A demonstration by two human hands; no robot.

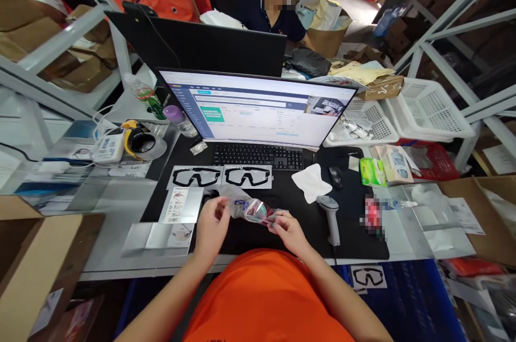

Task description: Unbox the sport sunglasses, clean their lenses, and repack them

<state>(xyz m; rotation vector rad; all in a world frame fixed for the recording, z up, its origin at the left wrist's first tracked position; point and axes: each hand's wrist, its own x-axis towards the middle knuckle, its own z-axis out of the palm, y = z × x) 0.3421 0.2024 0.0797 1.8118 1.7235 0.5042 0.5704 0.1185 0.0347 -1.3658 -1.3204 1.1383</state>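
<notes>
A pair of tinted glasses [258, 211] in a clear plastic sleeve stretches between my hands, above the black desk mat [258, 248]. My left hand [213, 223] is closed on the sleeve's left end, near a dark item that I cannot make out. At the other end, the fingers of my right hand [291, 230] pinch the glasses and sleeve. Two cards printed with black glasses frames [248, 176] lie just beyond. To the left are a white box with a glasses picture and barcode [180, 207] and a silvery folded box [169, 237].
A monitor [258, 111] and keyboard [258, 156] stand ahead. On the right lie a white cloth [311, 183], a mouse [335, 177] and a barcode scanner [331, 218]. White baskets [431, 108] sit farther right. Another person [274, 14] sits behind the monitors. An open carton [44, 256] is at left.
</notes>
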